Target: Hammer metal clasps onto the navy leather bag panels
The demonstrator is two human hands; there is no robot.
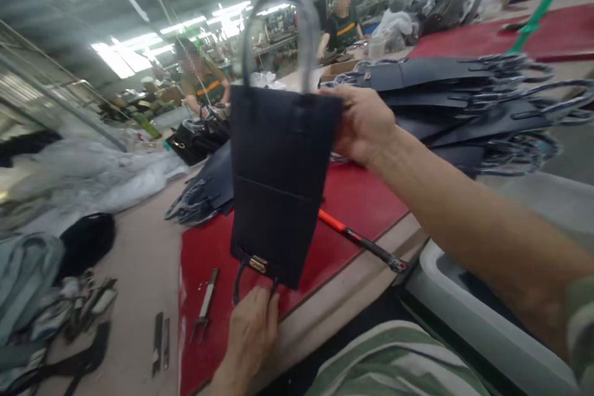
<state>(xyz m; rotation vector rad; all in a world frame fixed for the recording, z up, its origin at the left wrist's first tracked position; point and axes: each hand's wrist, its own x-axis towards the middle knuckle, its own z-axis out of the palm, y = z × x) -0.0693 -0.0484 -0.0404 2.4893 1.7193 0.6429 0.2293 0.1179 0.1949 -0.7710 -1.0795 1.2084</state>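
A dark navy handbag body (pixel 278 148) hangs opened out before me, with a loop handle at its top and another at its bottom end. A gold-coloured metal clasp (pixel 258 264) sits near its lower edge. My right hand (pixel 364 120) pinches the bag's upper right edge, the fingers partly behind it. Down at the lower handle (pixel 239 284), my left hand (pixel 253 325) has its fingers curled around the loop, slightly blurred. Beneath the bag lies a red work mat (pixel 362 192).
Right of the bag, a tool with an orange and black handle (pixel 352 235) lies across the mat. A slim metal tool (pixel 206 300) rests at left. Stacked navy bag pieces (pixel 445 86) fill the back right. A pale bin (pixel 487 315) stands at lower right. Two people work farther back.
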